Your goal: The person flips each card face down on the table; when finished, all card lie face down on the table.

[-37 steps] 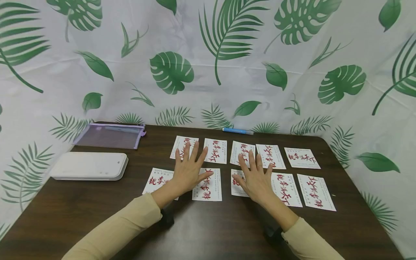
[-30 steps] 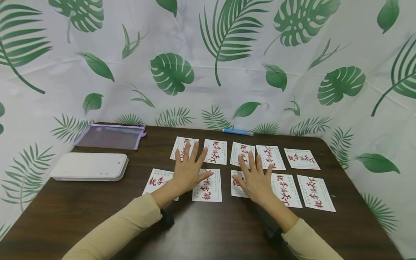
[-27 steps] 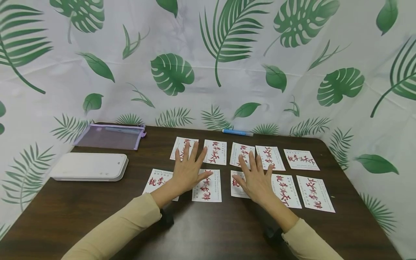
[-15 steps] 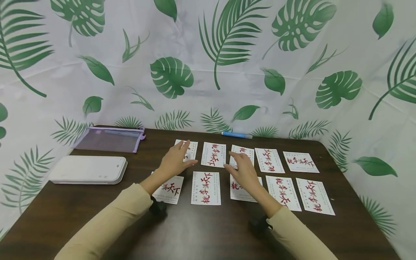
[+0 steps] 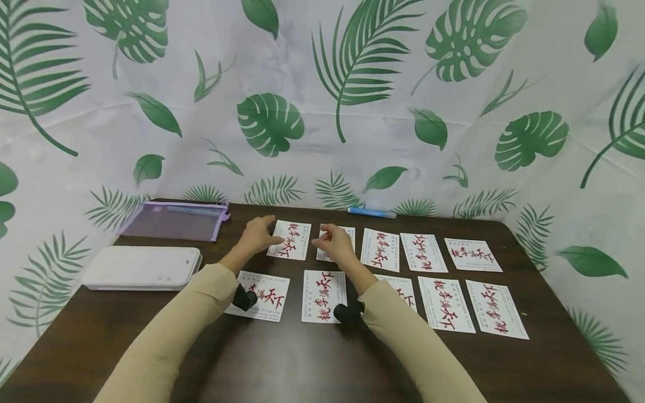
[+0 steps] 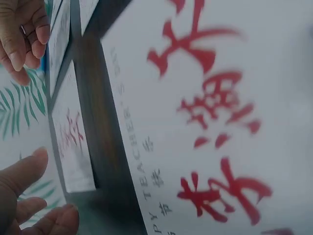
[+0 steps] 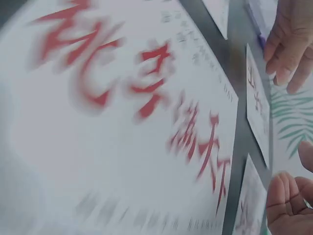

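Several white cards with red brush-style Chinese characters lie in two rows on the dark table. My left hand [image 5: 254,235], fingers bent but apart, is beside the leftmost back-row card [image 5: 294,249]. Over the second back-row card [image 5: 349,233], which it partly hides, my right hand [image 5: 335,243] has loosely curled fingers and grips nothing visible. In the front row, one card [image 5: 322,291] lies between my forearms, and another [image 5: 405,288] is partly covered by my right sleeve. The left wrist view looks across a close card [image 6: 210,122]; the right wrist view shows another card [image 7: 122,156].
At the left are a white flat box-like device [image 5: 141,268] and a purple mesh zip pouch [image 5: 171,224]. A blue pen [image 5: 372,212] lies at the table's back edge, by the leaf-patterned curtain [image 5: 201,140]. More cards [image 5: 496,308] lie at the right.
Both hands lift from their flat, spread pose. The right hand moves left to the second back-row card; the left moves left and back. The cards keep their layout.
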The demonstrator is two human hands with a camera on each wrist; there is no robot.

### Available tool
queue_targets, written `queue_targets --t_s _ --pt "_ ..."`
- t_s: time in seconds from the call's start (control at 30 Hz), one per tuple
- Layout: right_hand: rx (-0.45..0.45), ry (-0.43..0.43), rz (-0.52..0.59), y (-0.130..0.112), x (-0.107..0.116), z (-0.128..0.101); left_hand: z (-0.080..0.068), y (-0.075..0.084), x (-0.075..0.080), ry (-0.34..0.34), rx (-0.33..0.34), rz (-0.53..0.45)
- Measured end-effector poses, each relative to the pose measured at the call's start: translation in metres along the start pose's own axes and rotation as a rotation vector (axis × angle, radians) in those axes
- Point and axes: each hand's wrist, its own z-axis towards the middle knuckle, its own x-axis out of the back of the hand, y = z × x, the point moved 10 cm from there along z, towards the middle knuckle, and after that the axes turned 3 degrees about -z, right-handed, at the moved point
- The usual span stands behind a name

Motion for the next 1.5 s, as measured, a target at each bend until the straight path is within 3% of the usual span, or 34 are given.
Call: queue_targets --t_s 0.13,0.3,0.6,1.13,1.37,1.5 --pt "-0.072 -0.008 0.025 0.007 -0.011 0.008 0.007 -0.009 -0.003 0.003 0.02 -0.011" --pt "-0.092 0.003 0.002 0.008 -0.017 0.015 0.014 -0.013 -0.009 0.015 0.008 -0.008" --pt "-0.136 -0.024 0.002 0.012 -0.029 0.024 0.017 -0.01 -0.017 -0.012 0.04 0.026" --pt "-0.168 -0.076 -0.035 0.007 -0.024 0.036 0.025 -0.006 -0.015 -0.031 0.081 0.096" --pt "-0.119 0.018 0.064 0.0 -0.022 0.035 0.026 -0.008 -0.012 -0.018 0.055 0.118" --pt "-0.122 0.055 0.224 0.006 -0.025 0.035 0.025 -0.012 -0.01 -0.016 0.037 0.091"
